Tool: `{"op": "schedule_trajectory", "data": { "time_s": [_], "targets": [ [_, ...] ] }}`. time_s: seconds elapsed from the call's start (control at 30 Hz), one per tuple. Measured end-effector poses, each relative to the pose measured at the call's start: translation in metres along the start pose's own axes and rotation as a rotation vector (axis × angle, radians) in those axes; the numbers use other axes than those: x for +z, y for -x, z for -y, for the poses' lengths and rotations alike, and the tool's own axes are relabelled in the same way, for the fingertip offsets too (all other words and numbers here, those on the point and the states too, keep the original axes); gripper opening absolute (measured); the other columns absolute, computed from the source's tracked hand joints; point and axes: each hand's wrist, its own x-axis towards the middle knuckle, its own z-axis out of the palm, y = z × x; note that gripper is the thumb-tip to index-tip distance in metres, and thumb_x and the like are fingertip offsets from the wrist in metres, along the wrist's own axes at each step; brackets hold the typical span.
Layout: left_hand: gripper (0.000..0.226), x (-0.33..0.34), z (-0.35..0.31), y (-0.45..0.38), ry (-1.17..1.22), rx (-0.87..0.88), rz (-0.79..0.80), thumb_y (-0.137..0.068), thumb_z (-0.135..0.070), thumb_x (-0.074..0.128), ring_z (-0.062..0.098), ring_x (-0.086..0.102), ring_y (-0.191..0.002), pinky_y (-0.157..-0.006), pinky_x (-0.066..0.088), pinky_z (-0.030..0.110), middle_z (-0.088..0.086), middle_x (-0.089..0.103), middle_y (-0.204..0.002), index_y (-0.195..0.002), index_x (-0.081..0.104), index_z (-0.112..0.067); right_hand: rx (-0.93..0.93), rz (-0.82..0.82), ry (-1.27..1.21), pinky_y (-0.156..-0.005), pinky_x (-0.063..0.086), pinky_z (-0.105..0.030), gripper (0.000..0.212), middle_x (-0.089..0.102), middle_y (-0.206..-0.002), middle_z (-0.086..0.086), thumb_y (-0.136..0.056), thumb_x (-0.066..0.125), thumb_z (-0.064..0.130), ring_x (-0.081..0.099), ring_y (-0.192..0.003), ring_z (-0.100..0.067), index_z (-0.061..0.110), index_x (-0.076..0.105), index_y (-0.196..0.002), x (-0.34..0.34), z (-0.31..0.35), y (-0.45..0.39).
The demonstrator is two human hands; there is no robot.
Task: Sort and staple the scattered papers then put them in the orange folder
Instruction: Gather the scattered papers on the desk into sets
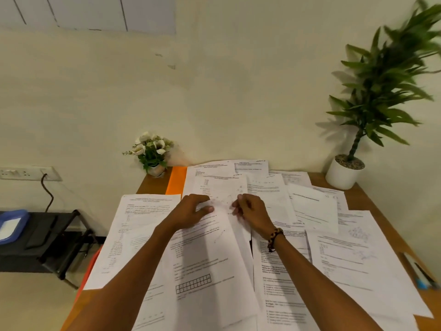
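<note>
Hands point(219, 211) resting open on scattered papers point(205, 263), print too blurred to read, orange folder point(176, 180) behind

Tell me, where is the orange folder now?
In the head view, the orange folder lies at the table's far left, mostly under the papers, right beside the small flower pot.

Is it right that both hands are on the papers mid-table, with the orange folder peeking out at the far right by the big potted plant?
Not quite. The head view shows both hands, left hand and right hand, on the papers, but the orange folder peeks out at the far left, by the small flower pot, not the big potted plant.
</note>
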Motion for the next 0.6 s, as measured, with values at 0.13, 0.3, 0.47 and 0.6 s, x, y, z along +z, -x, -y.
{"op": "schedule_trajectory", "data": {
  "time_s": [0.13,0.3,0.47,0.6],
  "targets": [
    [0.052,0.011,0.006,-0.001,-0.026,-0.03,0.105,-0.09,-0.059,0.064,0.017,0.06,-0.116,-0.097,0.049,0.033,-0.003,0.065,-0.128,-0.125,0.066,-0.021,-0.027,-0.107,0.228,-0.071,0.046,-0.014,0.018,0.071,-0.088,0.002,-0.093,0.059,-0.001,0.064,-0.08,-0.006,0.013,0.068,-0.089,-0.02,-0.017,-0.005],
    [0.049,0.027,0.009,-0.001,-0.036,0.036,0.17,-0.089,-0.05,0.069,0.01,0.055,-0.123,-0.106,0.048,0.035,-0.009,0.06,-0.136,-0.132,0.061,-0.026,0.081,-0.102,0.205,-0.084,0.05,-0.024,0.02,0.065,-0.104,-0.006,-0.093,0.056,-0.005,0.061,-0.096,-0.02,0.007,0.062,-0.108,-0.026,-0.026,-0.014],
    [0.029,0.028,0.014,-0.007,-0.004,0.052,0.136,-0.083,-0.054,0.07,0.008,0.053,-0.123,-0.103,0.049,0.036,-0.015,0.056,-0.138,-0.103,0.06,-0.037,0.155,-0.008,0.233,-0.066,0.04,-0.012,0.025,0.067,-0.094,-0.012,-0.094,0.066,0.008,0.06,-0.086,-0.018,0.006,0.055,-0.117,-0.021,-0.028,-0.023],
    [0.024,0.019,0.007,-0.025,0.059,0.022,0.13,-0.09,-0.045,0.07,0.011,0.05,-0.128,-0.105,0.044,0.033,-0.015,0.052,-0.147,-0.11,0.063,-0.034,0.142,-0.104,0.254,-0.074,0.052,-0.027,0.018,0.067,-0.086,-0.008,-0.095,0.065,0.013,0.064,-0.084,-0.022,0.007,0.057,-0.111,-0.015,-0.022,-0.043]
  ]
}}
